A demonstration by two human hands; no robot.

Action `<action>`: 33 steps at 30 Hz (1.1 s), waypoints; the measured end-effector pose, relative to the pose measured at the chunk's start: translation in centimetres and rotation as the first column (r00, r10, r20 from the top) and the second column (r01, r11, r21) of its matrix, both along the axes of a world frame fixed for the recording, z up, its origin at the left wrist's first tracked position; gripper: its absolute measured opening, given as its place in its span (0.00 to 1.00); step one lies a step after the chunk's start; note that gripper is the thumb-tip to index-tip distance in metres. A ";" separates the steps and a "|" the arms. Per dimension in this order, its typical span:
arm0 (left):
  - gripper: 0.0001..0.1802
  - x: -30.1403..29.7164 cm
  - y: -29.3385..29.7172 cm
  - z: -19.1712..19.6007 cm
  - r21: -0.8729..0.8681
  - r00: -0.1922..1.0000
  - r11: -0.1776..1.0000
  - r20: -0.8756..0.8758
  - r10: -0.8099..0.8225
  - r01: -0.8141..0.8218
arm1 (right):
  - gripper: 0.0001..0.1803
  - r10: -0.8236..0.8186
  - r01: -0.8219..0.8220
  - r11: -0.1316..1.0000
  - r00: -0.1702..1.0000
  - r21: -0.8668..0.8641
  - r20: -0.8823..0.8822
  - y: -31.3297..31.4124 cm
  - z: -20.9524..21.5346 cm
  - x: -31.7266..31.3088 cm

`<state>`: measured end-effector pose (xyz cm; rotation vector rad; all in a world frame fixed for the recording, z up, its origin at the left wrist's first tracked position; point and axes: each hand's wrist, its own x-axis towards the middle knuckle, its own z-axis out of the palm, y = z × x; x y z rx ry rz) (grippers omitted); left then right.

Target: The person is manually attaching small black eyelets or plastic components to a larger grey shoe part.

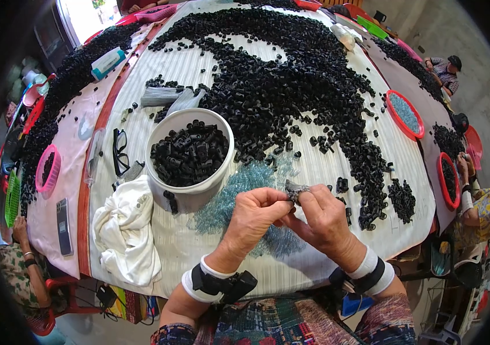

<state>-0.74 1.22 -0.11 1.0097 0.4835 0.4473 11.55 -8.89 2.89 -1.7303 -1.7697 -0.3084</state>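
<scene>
My left hand (256, 218) and my right hand (325, 221) meet over the near middle of the table. A short bundle of thin grey strands (298, 187) sticks out from the curled fingers of my right hand. My left thumb and forefinger pinch close beside it; whatever small piece is between them is hidden. Under and behind my hands spreads a pile of small clear-blue pieces (227, 198). To the left stands a white bowl (222, 167) filled with black plastic parts (190, 152).
A huge heap of black parts (279, 86) covers the table's far half. More grey bundles (161, 96), black-framed glasses (120, 152), a white cloth (124, 230) and a phone (64, 226) lie leftward. Red baskets (391, 118) stand at right. Co-workers sit at both sides.
</scene>
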 end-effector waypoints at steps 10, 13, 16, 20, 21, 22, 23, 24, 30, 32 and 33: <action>0.07 0.0 0.2 0.2 0.074 0.996 0.997 -0.091 -0.010 0.017 | 0.15 0.074 -0.073 0.996 0.997 -0.059 0.014 -0.2 -0.1 0.6; 0.07 -0.1 0.5 0.3 0.116 0.995 0.992 -0.093 -0.047 0.058 | 0.14 0.070 -0.070 0.997 0.998 -0.042 0.006 -0.1 -0.5 0.4; 0.07 0.0 0.1 1.0 0.075 0.994 0.995 -0.101 -0.050 0.058 | 0.13 0.056 -0.056 0.998 0.998 0.001 -0.014 -0.2 -0.4 0.6; 0.08 -0.2 0.0 0.8 0.102 0.991 0.987 -0.057 -0.119 0.124 | 0.12 0.065 -0.064 0.998 0.998 -0.029 0.026 -0.6 0.5 0.9; 0.08 -0.1 -0.1 0.9 0.078 0.992 0.989 -0.038 -0.120 0.122 | 0.13 0.072 -0.073 0.995 0.997 -0.063 -0.012 -0.9 0.9 0.9; 0.08 -0.1 -0.1 1.0 0.052 0.992 0.991 -0.019 -0.122 0.123 | 0.13 0.067 -0.067 0.996 0.998 -0.058 -0.015 -1.1 1.4 1.1; 0.08 -0.1 0.1 0.9 0.047 0.997 0.997 0.038 -0.061 0.059 | 0.14 0.059 -0.061 0.998 0.997 -0.027 -0.053 -1.1 2.1 1.4; 0.09 -0.2 0.2 1.3 0.035 0.998 0.999 0.070 0.004 -0.007 | 0.16 0.044 -0.044 0.999 0.995 -0.004 -0.093 -1.4 2.3 2.0; 0.10 -1.3 3.4 2.0 -0.002 0.847 0.879 0.267 0.459 -0.476 | 0.10 -0.148 0.146 0.988 0.987 -0.042 -0.069 -4.4 1.5 6.6; 0.10 -1.7 4.8 2.0 -0.075 0.807 0.842 0.252 0.535 -0.535 | 0.09 -0.179 0.153 0.950 0.981 -0.273 -0.070 -6.0 0.8 7.5; 0.10 -2.2 5.4 2.0 -0.116 0.797 0.840 0.272 0.540 -0.530 | 0.09 -0.198 0.173 0.940 0.979 -0.295 -0.056 -6.5 0.4 7.7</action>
